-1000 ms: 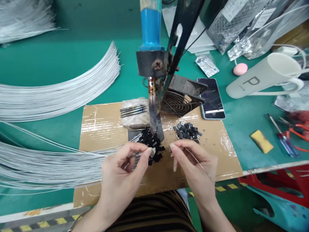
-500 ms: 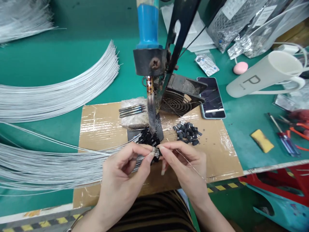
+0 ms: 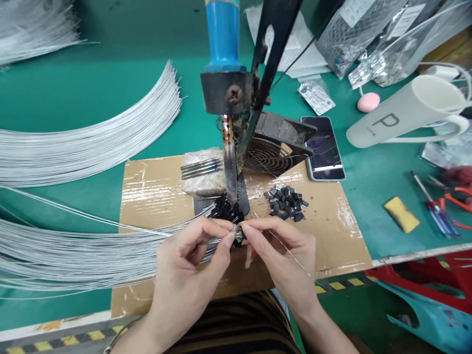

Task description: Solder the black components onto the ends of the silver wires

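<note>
My left hand [image 3: 193, 263] is closed in a pinch, with thin white wires [image 3: 147, 230] running into it from the left. At its fingertips, a small black-and-metal connector [image 3: 239, 234] sits between both hands, mostly covered by fingers. My right hand [image 3: 285, 250] pinches the connector's other side; a thin strand of solder wire [image 3: 291, 253] passes through this hand. Just above the fingertips, a blue-handled soldering iron [image 3: 230, 174] points down from its stand. Black wire ends [image 3: 224, 209] cluster under its tip.
Loose black connector pieces [image 3: 285, 202] lie on the cardboard [image 3: 332, 236], near a small fan [image 3: 276, 147] and a phone [image 3: 324, 147]. Bundled white wires [image 3: 92, 152] stretch across the left. A mug [image 3: 401, 115], yellow sponge [image 3: 401, 215] and screwdriver [image 3: 435, 211] are on the right.
Both hands stay pinched together in nearly the same spot, and the connector appears slightly turned between the fingertips. The whole view has shifted a little.
</note>
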Demonstrator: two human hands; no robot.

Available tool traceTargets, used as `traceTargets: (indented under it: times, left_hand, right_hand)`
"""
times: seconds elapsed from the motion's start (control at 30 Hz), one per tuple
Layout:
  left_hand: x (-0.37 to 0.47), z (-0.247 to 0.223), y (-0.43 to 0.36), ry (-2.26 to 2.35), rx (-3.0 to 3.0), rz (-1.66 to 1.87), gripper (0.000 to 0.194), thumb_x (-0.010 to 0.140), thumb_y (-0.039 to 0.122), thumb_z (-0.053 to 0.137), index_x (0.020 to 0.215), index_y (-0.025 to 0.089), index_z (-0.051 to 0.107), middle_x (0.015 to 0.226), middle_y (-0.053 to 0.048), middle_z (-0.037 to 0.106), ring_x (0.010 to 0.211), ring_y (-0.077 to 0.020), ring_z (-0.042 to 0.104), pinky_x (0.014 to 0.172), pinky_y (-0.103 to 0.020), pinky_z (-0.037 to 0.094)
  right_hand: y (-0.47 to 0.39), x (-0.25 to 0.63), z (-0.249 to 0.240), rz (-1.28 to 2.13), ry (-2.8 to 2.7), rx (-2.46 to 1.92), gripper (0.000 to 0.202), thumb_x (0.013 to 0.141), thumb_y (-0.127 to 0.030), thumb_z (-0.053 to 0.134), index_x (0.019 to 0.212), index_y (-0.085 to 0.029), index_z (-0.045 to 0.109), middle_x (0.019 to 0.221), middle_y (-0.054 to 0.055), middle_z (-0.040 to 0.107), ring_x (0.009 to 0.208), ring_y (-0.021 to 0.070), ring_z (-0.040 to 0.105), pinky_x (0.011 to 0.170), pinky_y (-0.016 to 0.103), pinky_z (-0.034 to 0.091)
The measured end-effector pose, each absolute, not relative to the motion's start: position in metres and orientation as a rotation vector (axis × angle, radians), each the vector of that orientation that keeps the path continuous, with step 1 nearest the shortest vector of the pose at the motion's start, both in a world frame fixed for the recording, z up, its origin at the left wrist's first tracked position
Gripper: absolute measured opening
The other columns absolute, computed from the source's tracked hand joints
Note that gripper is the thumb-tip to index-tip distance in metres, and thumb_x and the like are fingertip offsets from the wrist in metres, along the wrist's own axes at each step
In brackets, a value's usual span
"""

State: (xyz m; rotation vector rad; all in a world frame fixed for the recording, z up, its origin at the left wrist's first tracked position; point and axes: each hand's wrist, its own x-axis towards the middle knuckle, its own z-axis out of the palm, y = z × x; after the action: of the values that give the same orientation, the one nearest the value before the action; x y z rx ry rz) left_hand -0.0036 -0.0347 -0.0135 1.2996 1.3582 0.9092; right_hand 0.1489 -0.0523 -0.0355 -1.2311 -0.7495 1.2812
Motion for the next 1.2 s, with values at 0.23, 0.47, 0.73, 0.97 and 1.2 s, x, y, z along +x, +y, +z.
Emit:
traceTargets:
  times: [0.23, 0.47, 0.73, 0.97, 1.2]
  left_hand:
    - [-0.001, -0.012, -0.030, 1.396, 1.275, 0.917, 0.012, 0.090, 0.014, 0.073, 0.081, 0.022, 0.074, 0.088, -0.001, 0.081, 0.076, -0.0130, 0.074, 0.063, -0.018, 0.056]
    - [0.000, -0.016, -0.028, 1.431, 1.273, 0.921, 0.010, 0.090, 0.018, 0.074, 0.080, 0.021, 0.073, 0.090, -0.003, 0.081, 0.075, -0.0141, 0.073, 0.059, -0.020, 0.053]
    - [0.002, -0.015, -0.022, 1.454, 1.268, 0.948, 0.009, 0.088, 0.017, 0.074, 0.080, 0.021, 0.074, 0.087, -0.001, 0.081, 0.070, -0.0116, 0.071, 0.059, -0.017, 0.053]
    - [0.003, -0.011, -0.014, 1.467, 1.258, 0.964, 0.010, 0.085, 0.015, 0.075, 0.077, 0.021, 0.073, 0.086, -0.001, 0.079, 0.075, -0.0125, 0.073, 0.062, -0.017, 0.055]
    - [0.004, -0.010, -0.010, 1.468, 1.252, 0.972, 0.010, 0.085, 0.015, 0.075, 0.079, 0.023, 0.074, 0.085, 0.001, 0.077, 0.078, -0.0119, 0.072, 0.062, -0.015, 0.053]
  right_hand:
    - [-0.063, 0.157, -0.040, 1.060, -1.133, -1.357, 0.036, 0.113, -0.031, 0.041, 0.130, -0.028, 0.073, 0.088, 0.002, 0.063, 0.067, 0.0133, 0.061, 0.066, 0.029, 0.055]
    - [-0.065, 0.161, -0.039, 1.008, -1.125, -1.423, 0.022, 0.110, -0.023, 0.040, 0.125, -0.027, 0.055, 0.073, -0.004, 0.062, 0.063, 0.0157, 0.053, 0.061, 0.031, 0.043]
    - [-0.060, 0.170, -0.033, 0.990, -1.262, -1.376, 0.024, 0.108, -0.017, 0.044, 0.085, -0.023, 0.050, 0.094, 0.001, 0.057, 0.086, 0.0159, 0.056, 0.079, 0.032, 0.047]
    - [-0.054, 0.163, -0.028, 1.071, -1.153, -1.297, 0.018, 0.100, -0.011, 0.063, 0.089, -0.024, 0.059, 0.126, 0.004, 0.075, 0.123, 0.0219, 0.070, 0.109, 0.040, 0.054]
    - [-0.047, 0.161, -0.026, 1.066, -1.141, -1.295, 0.020, 0.096, -0.010, 0.066, 0.085, -0.025, 0.060, 0.120, 0.003, 0.081, 0.113, 0.0204, 0.078, 0.104, 0.037, 0.060]
